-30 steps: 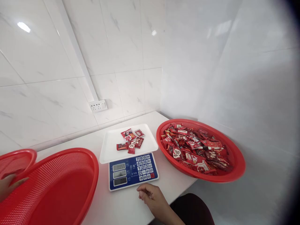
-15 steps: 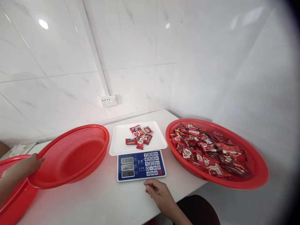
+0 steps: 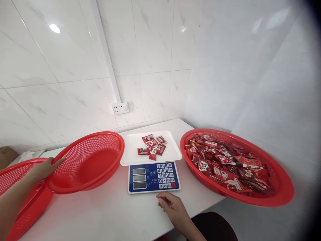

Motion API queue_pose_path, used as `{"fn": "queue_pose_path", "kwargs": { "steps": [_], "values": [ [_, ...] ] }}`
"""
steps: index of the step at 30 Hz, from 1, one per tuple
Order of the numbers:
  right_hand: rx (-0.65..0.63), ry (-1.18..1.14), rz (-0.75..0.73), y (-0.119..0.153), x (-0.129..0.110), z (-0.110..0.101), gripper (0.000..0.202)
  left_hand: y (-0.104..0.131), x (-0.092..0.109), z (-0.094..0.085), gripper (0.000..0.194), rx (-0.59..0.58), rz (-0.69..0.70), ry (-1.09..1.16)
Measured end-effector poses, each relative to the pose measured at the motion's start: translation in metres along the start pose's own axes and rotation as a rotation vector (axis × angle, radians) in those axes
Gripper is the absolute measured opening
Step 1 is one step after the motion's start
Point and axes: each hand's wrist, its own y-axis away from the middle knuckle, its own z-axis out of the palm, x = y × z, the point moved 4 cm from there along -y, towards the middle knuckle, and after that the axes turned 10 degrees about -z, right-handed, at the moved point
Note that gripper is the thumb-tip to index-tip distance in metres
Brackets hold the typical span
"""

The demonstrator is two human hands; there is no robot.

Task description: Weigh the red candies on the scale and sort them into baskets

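My left hand (image 3: 49,167) is closed on the near-left rim of an empty red plastic basket (image 3: 91,167), which has perforated sides and a solid bottom. The basket is slightly tilted and overlaps another red basket (image 3: 37,209) at the lower left. My right hand (image 3: 173,207) lies loosely curled on the table just below the scale (image 3: 154,187), with nothing visible in its fingers. On the scale's white tray (image 3: 131,157) are several small red candy packets (image 3: 153,152). A third red basket (image 3: 283,195), full of similar red packets (image 3: 223,164), stands to the right.
The white table (image 3: 105,217) meets a tiled wall (image 3: 82,63) at the back. A power socket (image 3: 120,108) is on the wall behind the scale. A brown object (image 3: 7,156) lies at the far left. The right basket overhangs the table's edge.
My left hand and the empty basket have shifted slightly right and away from me. The view has turned a little. My right hand keeps its place by the scale.
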Motion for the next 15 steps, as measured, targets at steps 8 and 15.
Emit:
{"fn": "queue_pose_path", "kwargs": {
  "steps": [8, 15],
  "values": [
    [-0.007, -0.006, 0.017, 0.001, 0.000, 0.001, 0.030, 0.011, 0.013, -0.001, 0.047, -0.148, 0.110, -0.286],
    [-0.019, 0.009, 0.002, 0.000, -0.001, 0.001, 0.031, 0.068, 0.116, 0.012, 0.051, 0.035, 0.518, -0.167]
  ]
}}
